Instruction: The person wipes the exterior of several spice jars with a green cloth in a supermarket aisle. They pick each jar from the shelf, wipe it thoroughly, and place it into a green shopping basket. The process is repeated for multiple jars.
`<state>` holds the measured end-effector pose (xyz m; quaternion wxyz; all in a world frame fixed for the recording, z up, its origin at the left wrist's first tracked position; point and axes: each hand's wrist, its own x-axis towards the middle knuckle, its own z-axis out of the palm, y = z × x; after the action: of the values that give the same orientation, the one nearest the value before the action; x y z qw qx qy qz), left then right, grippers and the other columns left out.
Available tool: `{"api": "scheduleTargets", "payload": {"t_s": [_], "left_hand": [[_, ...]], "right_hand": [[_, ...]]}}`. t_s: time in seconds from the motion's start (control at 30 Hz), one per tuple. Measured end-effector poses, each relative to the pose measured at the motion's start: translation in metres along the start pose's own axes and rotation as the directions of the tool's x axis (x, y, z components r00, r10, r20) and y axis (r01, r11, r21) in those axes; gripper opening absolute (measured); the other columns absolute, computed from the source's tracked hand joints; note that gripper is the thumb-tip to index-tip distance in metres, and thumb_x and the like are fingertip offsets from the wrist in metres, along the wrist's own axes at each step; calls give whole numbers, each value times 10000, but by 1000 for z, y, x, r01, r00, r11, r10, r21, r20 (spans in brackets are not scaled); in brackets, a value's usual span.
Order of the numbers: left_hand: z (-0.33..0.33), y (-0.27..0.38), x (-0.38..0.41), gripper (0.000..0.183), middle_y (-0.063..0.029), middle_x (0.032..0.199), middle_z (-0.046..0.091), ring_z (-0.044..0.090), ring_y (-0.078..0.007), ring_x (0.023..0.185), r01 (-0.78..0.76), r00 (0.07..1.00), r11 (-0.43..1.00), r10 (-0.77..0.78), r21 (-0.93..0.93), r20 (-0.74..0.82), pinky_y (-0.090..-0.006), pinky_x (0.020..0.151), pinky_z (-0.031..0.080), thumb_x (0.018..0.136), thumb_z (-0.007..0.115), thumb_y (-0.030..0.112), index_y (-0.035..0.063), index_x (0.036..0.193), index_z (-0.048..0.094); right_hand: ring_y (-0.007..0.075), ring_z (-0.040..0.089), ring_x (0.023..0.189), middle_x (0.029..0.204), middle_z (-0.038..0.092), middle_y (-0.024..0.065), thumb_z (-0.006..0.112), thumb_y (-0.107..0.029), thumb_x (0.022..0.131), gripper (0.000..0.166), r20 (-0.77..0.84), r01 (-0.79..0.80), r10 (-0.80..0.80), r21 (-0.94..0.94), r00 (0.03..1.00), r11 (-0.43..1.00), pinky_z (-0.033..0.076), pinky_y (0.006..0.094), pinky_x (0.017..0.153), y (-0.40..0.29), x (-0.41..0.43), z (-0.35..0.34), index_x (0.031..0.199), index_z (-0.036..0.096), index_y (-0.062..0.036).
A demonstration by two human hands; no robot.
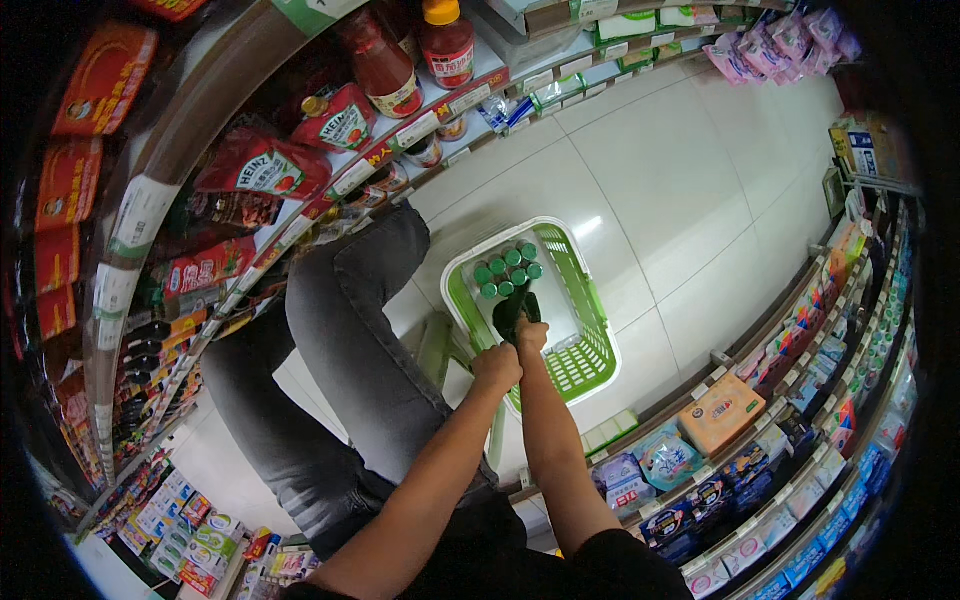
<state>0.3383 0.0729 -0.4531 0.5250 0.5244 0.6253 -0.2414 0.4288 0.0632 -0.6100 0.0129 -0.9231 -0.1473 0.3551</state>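
A white and green plastic shopping basket (583,360) stands on the tiled floor in front of my knees. Inside it, toward the far end, is a tight group of several small containers with green caps (510,264). Over the near half of the basket my right hand (533,337) is closed around a dark object (516,309) whose kind I cannot tell. It reaches close to the green caps. My left hand (498,367) is curled into a fist beside my right wrist, near the basket's rim; whether it also grips the dark object is hidden.
Close on the left, a shelf holds red Heinz ketchup pouches (274,169) and a sauce bottle (448,49). My bent legs in grey jeans (367,322) lie between shelf and basket. To the right, low shelves carry an orange box (721,414) and packaged goods.
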Motion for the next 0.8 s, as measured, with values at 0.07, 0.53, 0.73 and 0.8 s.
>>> {"api": "scheduleTargets", "payload": {"t_s": [0.07, 0.53, 0.73, 0.8], "left_hand": [[-4, -7, 6, 305, -197, 988, 656, 646, -337, 935, 36, 999, 998, -36, -56, 1, -475, 778, 506, 806, 609, 226, 21, 1029, 580], [-23, -16, 11, 278, -219, 1032, 636, 630, -377, 960, 142, 987, 963, -156, -231, -46, -501, 799, 499, 813, 588, 205, 28, 1027, 585], [-10, -15, 13, 256, -191, 978, 653, 638, -376, 918, 135, 987, 970, -149, -201, -54, -498, 780, 497, 802, 591, 197, 34, 999, 598], [-10, -13, 12, 250, -193, 954, 656, 640, -379, 905, 132, 988, 972, -145, -195, -53, -499, 776, 496, 798, 596, 198, 35, 987, 602]], "right_hand": [[402, 628, 967, 1025, 627, 282, 753, -485, 679, 735, 38, -31, 32, -17, 999, 999, 497, 447, 856, -9, -8, 14, 1077, 479, 69], [385, 566, 1110, 1165, 590, 272, 578, -646, 754, 834, 278, -25, 75, -181, 958, 983, 443, 415, 941, -19, 10, 53, 1123, 582, 103], [411, 602, 1016, 1032, 633, 282, 498, -648, 820, 788, 241, 1, 31, -134, 970, 991, 476, 441, 870, 13, 35, 83, 1006, 623, 107], [428, 614, 976, 979, 644, 291, 476, -619, 850, 749, 247, 63, -26, -140, 969, 988, 488, 456, 841, 23, 46, 93, 943, 649, 104]]}}
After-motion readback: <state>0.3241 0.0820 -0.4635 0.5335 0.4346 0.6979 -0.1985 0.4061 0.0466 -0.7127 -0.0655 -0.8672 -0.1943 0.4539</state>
